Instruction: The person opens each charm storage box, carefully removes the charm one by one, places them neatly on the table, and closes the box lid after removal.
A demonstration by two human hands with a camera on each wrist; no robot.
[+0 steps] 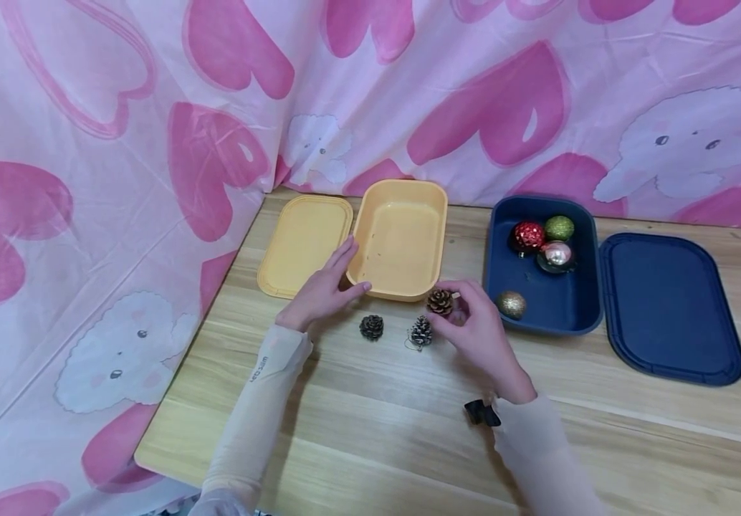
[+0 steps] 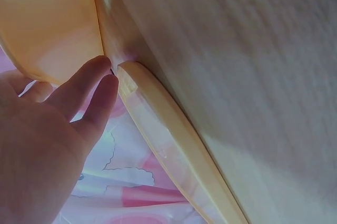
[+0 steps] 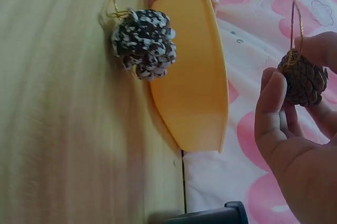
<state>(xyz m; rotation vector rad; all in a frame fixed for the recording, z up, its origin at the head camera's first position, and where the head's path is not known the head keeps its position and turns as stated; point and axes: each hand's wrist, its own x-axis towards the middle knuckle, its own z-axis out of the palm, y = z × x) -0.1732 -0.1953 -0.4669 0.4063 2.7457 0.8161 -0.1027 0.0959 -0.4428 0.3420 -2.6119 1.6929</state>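
Note:
My right hand (image 1: 479, 333) pinches a brown pine cone (image 1: 439, 302) just off the front right corner of the yellow box (image 1: 405, 240). In the right wrist view, a gold string loop stands up from this pine cone (image 3: 304, 84). A white-tipped pine cone (image 1: 421, 331) with its own string lies on the table beside the right fingertips. Further left lies a dark pine cone (image 1: 372, 327). My left hand (image 1: 319, 295) rests against the box's front left corner, its fingers along the side wall and its thumb by the front rim.
Left of the yellow box lies its yellow lid (image 1: 306, 244). A navy box (image 1: 506, 276) at the right holds a red bauble (image 1: 528, 235), a green one (image 1: 560, 228), a pink shiny one (image 1: 555, 256) and a gold one (image 1: 511, 305). Its navy lid (image 1: 670, 304) lies beyond it.

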